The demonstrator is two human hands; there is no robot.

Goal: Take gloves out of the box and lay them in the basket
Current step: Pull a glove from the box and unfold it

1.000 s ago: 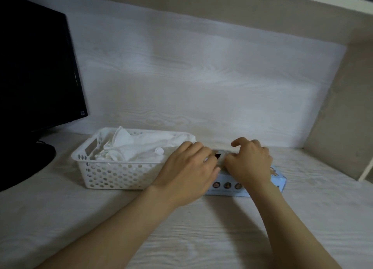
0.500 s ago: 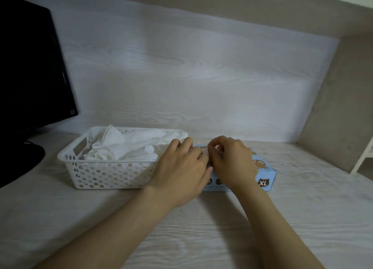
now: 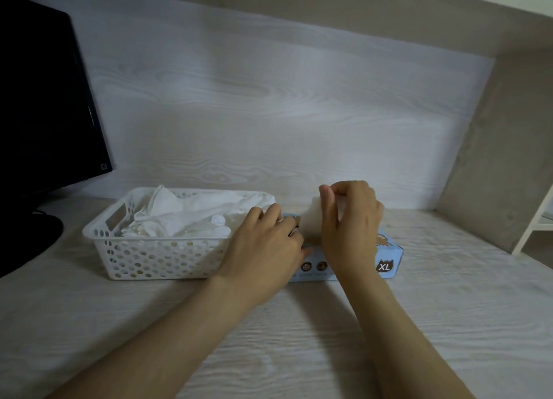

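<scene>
Glove point(image 3: 311, 222), white, thin, limp: in head view it sticks up out of light-blue cardboard box point(image 3: 389, 255) marked XL, pinched betw. thumb & fingers of right hand point(image 3: 350, 228) just above box top. Left hand point(image 3: 263, 249) lies palm-down on box's left end, gripping nothing. Just left of box: white perforated plastic basket point(image 3: 155, 258) w/ pile of white gloves point(image 3: 185, 216) inside. Black monitor point(image 3: 45, 99) far left on pale wood-grain desk point(image 3: 299, 338).

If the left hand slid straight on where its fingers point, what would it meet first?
Probably the thin white glove that the right hand pinches above the light blue cardboard box; depth is unclear, so the left hand might pass beside it.
</scene>
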